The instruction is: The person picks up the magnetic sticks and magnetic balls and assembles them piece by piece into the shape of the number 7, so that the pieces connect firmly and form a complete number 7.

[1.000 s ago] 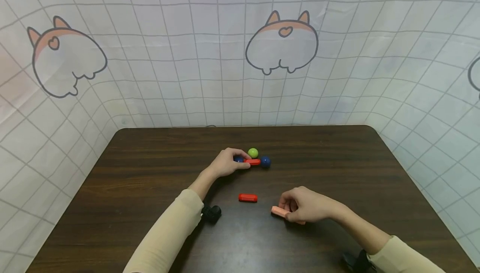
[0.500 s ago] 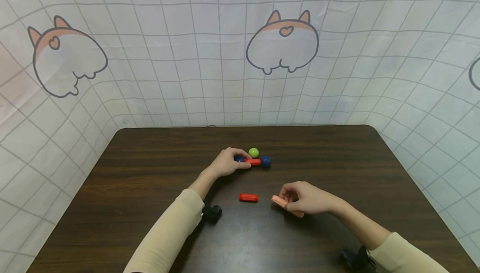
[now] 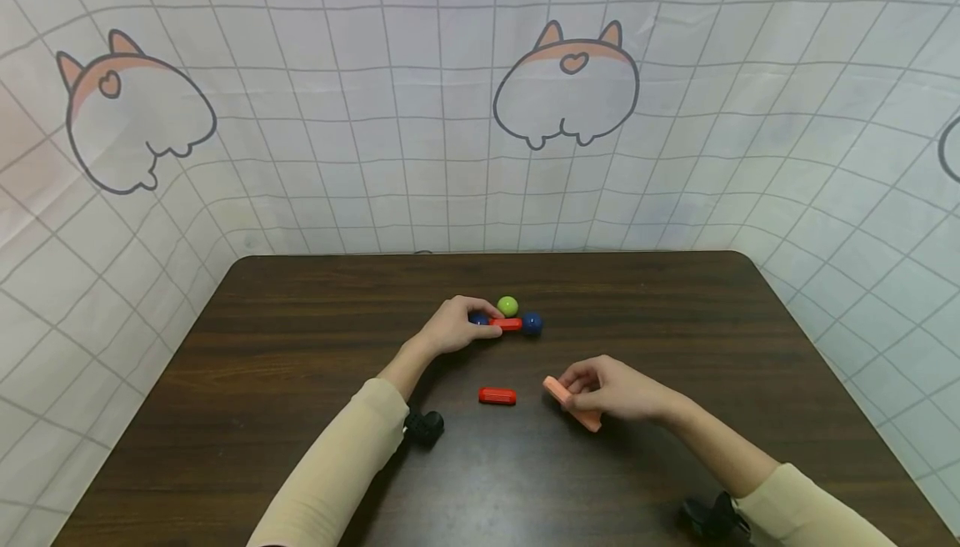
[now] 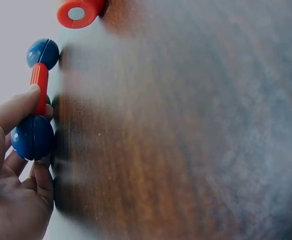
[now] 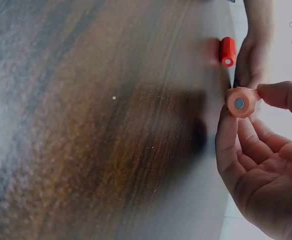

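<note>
One small assembly stands together at the far part of the counter [image 3: 675,322]: the joined red rod [image 3: 507,324] has a far blue ball [image 3: 532,323] at one end and a near blue ball [image 4: 33,137] at the other, so that much of the building looks done. A green ball [image 3: 507,306] sits just behind the rod; whether it touches or is fixed to anything, I cannot tell.

The left hand [image 3: 452,326] steadies this group, its fingers pinching the joined red rod from one side while the near blue ball nestles within their curve. The right hand [image 3: 618,388] holds a salmon-orange rod [image 3: 556,388], pinched between thumb and fingertips and tilted, apparently raised off the counter, with a shadow beneath it. A round metallic disc [image 5: 239,103] shows in its end face, probably a magnet. This rod is joined to nothing and is well apart from the balls, so its attachment, if meant, is not yet done.

A loose red rod [image 3: 497,397] lies flat on the counter between the left forearm [image 3: 397,372] and the salmon-orange rod, untouched by either hand. Judging by these loose pieces, the assembly is only partly complete: two rods stand outside it, and the green ball's place is uncertain.
</note>
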The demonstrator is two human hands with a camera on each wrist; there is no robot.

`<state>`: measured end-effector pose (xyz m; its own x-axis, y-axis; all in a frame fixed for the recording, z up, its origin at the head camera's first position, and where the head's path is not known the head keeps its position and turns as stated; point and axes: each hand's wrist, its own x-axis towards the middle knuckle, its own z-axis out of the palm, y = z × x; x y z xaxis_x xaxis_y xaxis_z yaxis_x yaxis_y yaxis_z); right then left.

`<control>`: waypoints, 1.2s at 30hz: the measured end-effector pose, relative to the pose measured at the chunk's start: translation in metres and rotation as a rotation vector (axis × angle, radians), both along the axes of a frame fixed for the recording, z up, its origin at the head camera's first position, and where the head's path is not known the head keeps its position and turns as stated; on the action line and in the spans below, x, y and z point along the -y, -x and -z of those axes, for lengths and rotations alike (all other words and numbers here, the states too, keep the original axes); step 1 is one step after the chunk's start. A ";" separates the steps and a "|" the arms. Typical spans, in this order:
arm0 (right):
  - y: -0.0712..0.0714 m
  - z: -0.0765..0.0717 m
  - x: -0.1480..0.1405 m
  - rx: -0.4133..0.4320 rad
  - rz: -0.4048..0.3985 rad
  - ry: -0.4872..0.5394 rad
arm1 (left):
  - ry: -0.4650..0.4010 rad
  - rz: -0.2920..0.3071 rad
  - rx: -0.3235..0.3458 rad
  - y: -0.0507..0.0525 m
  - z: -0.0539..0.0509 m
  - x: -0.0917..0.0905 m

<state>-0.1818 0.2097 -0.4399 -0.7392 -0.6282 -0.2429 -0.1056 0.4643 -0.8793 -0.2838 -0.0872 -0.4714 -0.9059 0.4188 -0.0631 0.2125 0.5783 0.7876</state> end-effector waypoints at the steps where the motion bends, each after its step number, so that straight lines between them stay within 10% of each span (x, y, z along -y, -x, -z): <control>1: 0.001 0.000 -0.001 0.005 0.005 0.003 | 0.000 0.000 0.000 0.000 0.000 0.000; 36: 0.018 0.016 0.004 0.250 0.220 0.278 | 0.017 -0.009 -0.004 -0.003 -0.005 -0.002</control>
<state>-0.1999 0.2058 -0.4563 -0.8025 -0.5294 -0.2752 0.2014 0.1938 -0.9601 -0.2805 -0.0857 -0.4669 -0.9099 0.4095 -0.0664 0.2103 0.5933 0.7770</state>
